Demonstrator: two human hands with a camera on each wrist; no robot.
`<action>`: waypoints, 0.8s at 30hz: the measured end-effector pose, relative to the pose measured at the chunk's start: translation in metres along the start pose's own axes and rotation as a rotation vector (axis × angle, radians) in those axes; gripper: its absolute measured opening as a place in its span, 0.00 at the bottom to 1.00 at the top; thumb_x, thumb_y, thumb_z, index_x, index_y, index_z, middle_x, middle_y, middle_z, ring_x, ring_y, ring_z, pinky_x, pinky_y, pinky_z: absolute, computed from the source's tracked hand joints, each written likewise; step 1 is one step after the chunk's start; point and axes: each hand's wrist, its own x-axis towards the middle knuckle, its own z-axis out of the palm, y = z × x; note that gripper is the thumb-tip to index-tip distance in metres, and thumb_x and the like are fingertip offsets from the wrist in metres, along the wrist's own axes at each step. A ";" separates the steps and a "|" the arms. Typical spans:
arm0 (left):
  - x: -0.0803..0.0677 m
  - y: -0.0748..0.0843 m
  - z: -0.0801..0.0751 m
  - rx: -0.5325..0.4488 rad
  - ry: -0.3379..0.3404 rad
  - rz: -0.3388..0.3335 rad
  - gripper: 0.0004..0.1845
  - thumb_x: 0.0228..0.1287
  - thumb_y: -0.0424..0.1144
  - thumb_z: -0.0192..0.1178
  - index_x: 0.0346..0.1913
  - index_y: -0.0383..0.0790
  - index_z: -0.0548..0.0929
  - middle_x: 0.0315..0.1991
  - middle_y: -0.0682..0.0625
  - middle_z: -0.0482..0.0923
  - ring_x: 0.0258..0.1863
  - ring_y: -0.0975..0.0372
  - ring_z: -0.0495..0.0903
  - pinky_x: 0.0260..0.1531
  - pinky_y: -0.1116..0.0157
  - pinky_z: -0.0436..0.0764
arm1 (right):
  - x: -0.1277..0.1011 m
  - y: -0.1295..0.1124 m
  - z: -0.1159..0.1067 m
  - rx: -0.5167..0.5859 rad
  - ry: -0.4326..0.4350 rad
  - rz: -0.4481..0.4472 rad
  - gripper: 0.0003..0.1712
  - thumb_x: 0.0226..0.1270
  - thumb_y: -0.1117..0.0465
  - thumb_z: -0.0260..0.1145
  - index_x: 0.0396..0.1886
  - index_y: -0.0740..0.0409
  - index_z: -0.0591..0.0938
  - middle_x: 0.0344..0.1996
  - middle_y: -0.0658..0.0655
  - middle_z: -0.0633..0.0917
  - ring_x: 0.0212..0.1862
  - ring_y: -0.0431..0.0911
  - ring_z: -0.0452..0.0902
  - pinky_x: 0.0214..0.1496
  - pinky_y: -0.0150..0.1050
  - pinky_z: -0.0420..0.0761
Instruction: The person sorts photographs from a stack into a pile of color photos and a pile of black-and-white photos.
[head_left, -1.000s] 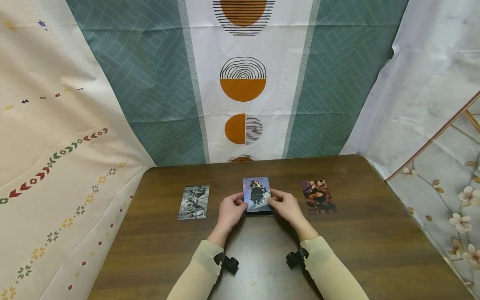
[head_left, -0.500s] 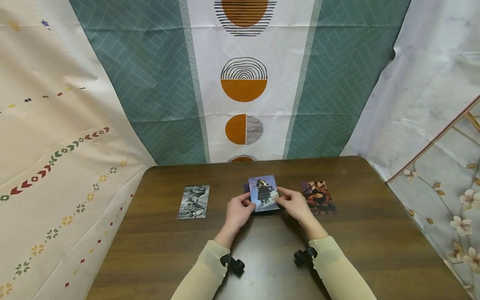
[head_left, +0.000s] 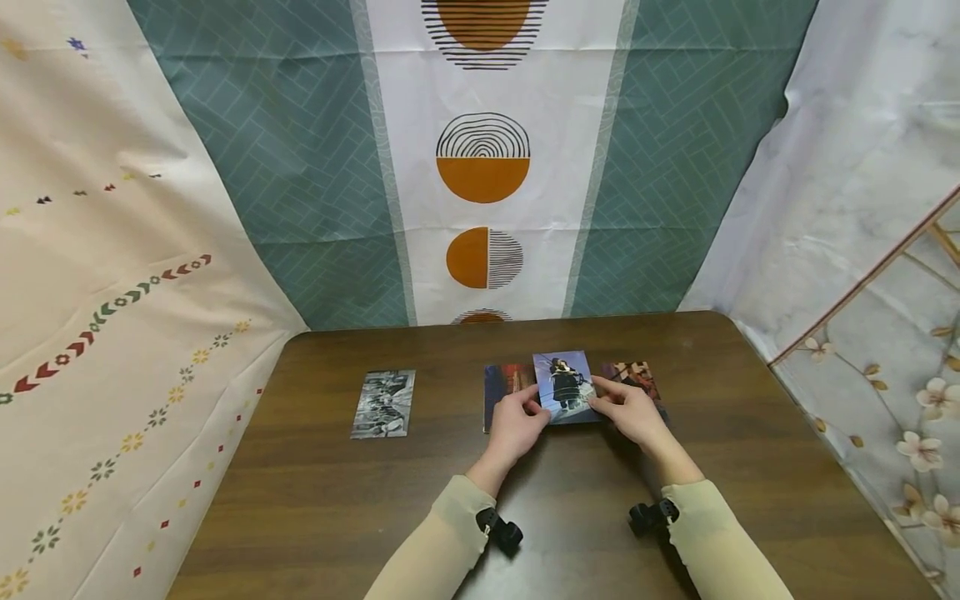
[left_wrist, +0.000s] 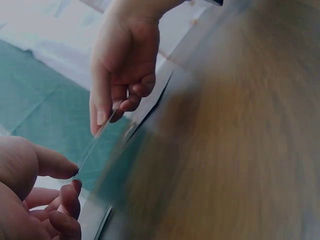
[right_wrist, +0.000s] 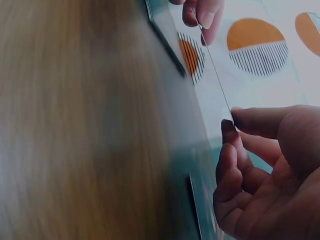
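**A thin photo print pinched by both side edges above the table**

The dark brown wooden table (head_left: 420, 500) carries everything, backed by a teal and white hanging cloth with orange half-circles (head_left: 483, 179). On the table lie a black-and-white photo print (head_left: 383, 404) well to the left, a stack of colour prints (head_left: 504, 392) in the middle, and a reddish-brown photo print (head_left: 637, 377) to the right, partly hidden behind the right hand.

The left hand (head_left: 517, 425) and right hand (head_left: 633, 412) each pinch one side edge of a blue-toned glossy photo print of two figures (head_left: 566, 386), held just above the table between the stack and the reddish print. It looks very light, thin and bendy, probably slick on its face and easily creased, so the bare edges seem the sensible hold. The wrist views show it edge-on between thumb and fingertips (left_wrist: 102, 116). Nothing blocks the print; only its neighbours lie close.
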 end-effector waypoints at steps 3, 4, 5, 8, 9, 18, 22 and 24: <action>0.002 0.004 0.014 0.011 -0.009 0.014 0.28 0.59 0.32 0.69 0.65 0.32 0.85 0.27 0.61 0.82 0.28 0.72 0.76 0.38 0.68 0.78 | -0.003 0.007 -0.011 -0.019 0.014 0.009 0.32 0.77 0.55 0.70 0.76 0.60 0.77 0.38 0.57 0.85 0.37 0.51 0.73 0.38 0.43 0.71; 0.002 0.006 0.018 0.011 -0.015 0.017 0.29 0.59 0.32 0.69 0.65 0.32 0.85 0.27 0.61 0.82 0.28 0.72 0.75 0.38 0.68 0.78 | -0.004 0.009 -0.015 -0.025 0.020 0.012 0.32 0.77 0.54 0.71 0.76 0.60 0.77 0.39 0.57 0.84 0.38 0.51 0.74 0.39 0.43 0.71; 0.002 0.007 0.023 0.012 -0.018 0.022 0.29 0.58 0.32 0.69 0.65 0.31 0.85 0.27 0.61 0.82 0.28 0.71 0.75 0.38 0.68 0.78 | -0.005 0.011 -0.019 -0.036 0.028 0.013 0.32 0.77 0.54 0.71 0.75 0.60 0.78 0.40 0.57 0.85 0.39 0.51 0.74 0.40 0.43 0.71; 0.003 0.011 0.039 0.022 -0.032 0.018 0.30 0.59 0.33 0.70 0.67 0.33 0.84 0.27 0.62 0.81 0.26 0.72 0.73 0.37 0.69 0.76 | -0.008 0.019 -0.030 -0.070 0.048 0.016 0.32 0.76 0.54 0.71 0.74 0.61 0.79 0.44 0.59 0.86 0.43 0.51 0.74 0.42 0.44 0.72; 0.003 0.013 0.044 0.023 -0.037 0.012 0.30 0.59 0.33 0.71 0.67 0.33 0.84 0.27 0.62 0.80 0.25 0.71 0.72 0.36 0.69 0.76 | -0.009 0.021 -0.033 -0.076 0.053 0.015 0.31 0.76 0.55 0.71 0.74 0.61 0.79 0.43 0.59 0.86 0.42 0.51 0.75 0.41 0.43 0.73; 0.002 0.029 0.076 0.041 -0.084 -0.058 0.35 0.61 0.35 0.74 0.73 0.35 0.80 0.27 0.61 0.75 0.20 0.67 0.66 0.29 0.68 0.70 | -0.015 0.037 -0.050 -0.132 0.092 0.080 0.31 0.78 0.54 0.69 0.74 0.61 0.78 0.50 0.64 0.86 0.50 0.57 0.76 0.48 0.47 0.73; 0.006 0.035 0.085 0.094 -0.099 -0.064 0.38 0.59 0.37 0.77 0.74 0.37 0.79 0.27 0.61 0.74 0.22 0.66 0.68 0.29 0.67 0.70 | -0.015 0.040 -0.056 -0.166 0.109 0.088 0.30 0.80 0.52 0.66 0.74 0.63 0.79 0.57 0.70 0.84 0.57 0.65 0.76 0.56 0.57 0.75; 0.008 0.037 0.090 0.130 -0.100 -0.057 0.39 0.57 0.39 0.79 0.73 0.37 0.80 0.27 0.61 0.74 0.25 0.67 0.70 0.31 0.67 0.72 | -0.014 0.042 -0.058 -0.175 0.111 0.096 0.30 0.81 0.52 0.65 0.74 0.63 0.78 0.58 0.72 0.83 0.61 0.66 0.76 0.60 0.61 0.74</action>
